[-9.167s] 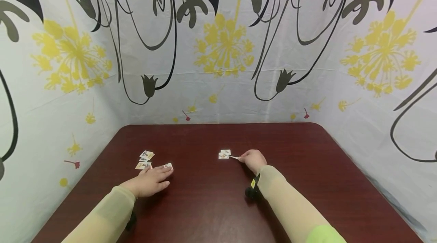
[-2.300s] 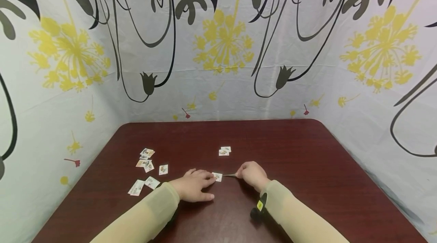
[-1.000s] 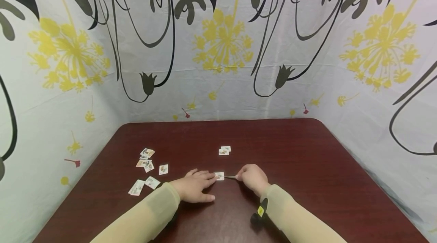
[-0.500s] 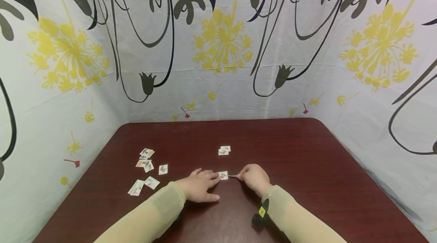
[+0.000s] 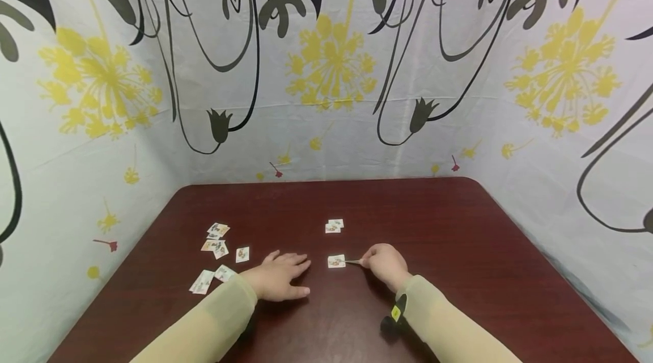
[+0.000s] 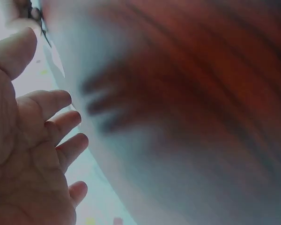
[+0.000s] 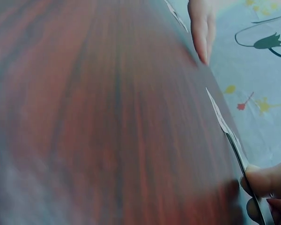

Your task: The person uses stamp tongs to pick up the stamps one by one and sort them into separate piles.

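Observation:
My right hand (image 5: 385, 264) pinches slim tweezers (image 5: 353, 262) between thumb and fingers. Their tip meets the right edge of a small white picture card (image 5: 336, 261) lying in the middle of the table; whether they grip it I cannot tell. In the right wrist view the tweezers (image 7: 243, 171) look dark and thin, in line with the card (image 7: 218, 110). My left hand (image 5: 279, 277) is spread palm down to the left of this card, apart from it and holding nothing. The left wrist view shows the palm of the left hand (image 6: 33, 154) with loosely bent fingers.
Two overlapping cards (image 5: 333, 227) lie farther back. On the left are several more: a back group (image 5: 216, 232), a single card (image 5: 242, 254) and a front group (image 5: 204, 281). The dark red table (image 5: 408, 210) ends at a patterned cloth wall (image 5: 336, 147).
My left hand has drawn back to the left, off the card it was touching. That card has slid slightly right, and my right hand with the tweezers has shifted slightly right too.

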`<state>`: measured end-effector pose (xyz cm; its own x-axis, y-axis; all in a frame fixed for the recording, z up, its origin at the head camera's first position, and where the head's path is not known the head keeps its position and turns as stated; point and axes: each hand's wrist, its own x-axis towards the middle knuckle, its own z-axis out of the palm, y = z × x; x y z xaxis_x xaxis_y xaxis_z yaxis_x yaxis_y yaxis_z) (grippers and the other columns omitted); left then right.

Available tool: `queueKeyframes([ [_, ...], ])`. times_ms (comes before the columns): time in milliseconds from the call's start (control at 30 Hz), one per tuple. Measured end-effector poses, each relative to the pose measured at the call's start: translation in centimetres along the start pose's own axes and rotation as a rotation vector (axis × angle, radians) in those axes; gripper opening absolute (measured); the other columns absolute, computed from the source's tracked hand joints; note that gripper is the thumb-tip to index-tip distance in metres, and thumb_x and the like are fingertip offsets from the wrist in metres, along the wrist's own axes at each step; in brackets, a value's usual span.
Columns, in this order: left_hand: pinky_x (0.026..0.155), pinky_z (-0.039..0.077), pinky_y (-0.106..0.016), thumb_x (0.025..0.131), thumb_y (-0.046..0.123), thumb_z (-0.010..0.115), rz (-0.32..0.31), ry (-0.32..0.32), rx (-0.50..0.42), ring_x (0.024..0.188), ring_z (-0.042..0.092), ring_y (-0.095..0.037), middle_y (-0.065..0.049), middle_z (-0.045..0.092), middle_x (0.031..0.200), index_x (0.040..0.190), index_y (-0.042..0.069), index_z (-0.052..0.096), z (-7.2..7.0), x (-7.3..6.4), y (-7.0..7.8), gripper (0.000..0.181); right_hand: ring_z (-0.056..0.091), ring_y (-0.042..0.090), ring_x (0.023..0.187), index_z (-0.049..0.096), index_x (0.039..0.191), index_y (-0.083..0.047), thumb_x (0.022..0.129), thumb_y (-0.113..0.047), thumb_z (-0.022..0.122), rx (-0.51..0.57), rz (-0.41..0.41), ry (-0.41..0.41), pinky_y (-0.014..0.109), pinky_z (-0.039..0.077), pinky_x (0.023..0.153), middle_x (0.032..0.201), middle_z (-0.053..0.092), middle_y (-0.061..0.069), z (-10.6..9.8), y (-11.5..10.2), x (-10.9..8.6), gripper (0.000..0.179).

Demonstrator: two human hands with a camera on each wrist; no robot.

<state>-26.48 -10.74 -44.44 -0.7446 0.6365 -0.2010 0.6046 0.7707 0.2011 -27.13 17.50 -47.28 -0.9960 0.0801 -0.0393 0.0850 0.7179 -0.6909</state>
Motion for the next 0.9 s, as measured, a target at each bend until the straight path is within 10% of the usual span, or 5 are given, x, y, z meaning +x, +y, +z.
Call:
queueKeyframes([
  [500,0.11,0.014,-0.062,0.092,0.053,0.056,-0.245,0.039,-0.037,0.139,0.031,-0.036,-0.016,0.038,0.149,0.143,0.004,0.045,-1.5,-4.7,-5.5,0.072,0.057,0.016,0.076,0.072,0.075,-0.015,0.082,-0.018,0.072,0.032,0.031,0.014,0.034,0.044,0.068,0.084,0.066,-0.003,-1.1,1.2,1.5,0.007],
  [900,0.108,0.018,-0.063,0.09,0.055,0.057,-0.341,0.05,-0.031,0.133,0.034,-0.047,-0.025,0.042,0.144,0.137,-0.006,0.048,-1.2,-5.1,-6.6,0.078,0.057,0.02,0.082,0.072,0.079,-0.013,0.083,-0.017,0.068,0.086,0.075,0.03,0.037,0.044,0.074,0.086,0.066,-0.001,-2.3,1.5,3.2,0.007],
])
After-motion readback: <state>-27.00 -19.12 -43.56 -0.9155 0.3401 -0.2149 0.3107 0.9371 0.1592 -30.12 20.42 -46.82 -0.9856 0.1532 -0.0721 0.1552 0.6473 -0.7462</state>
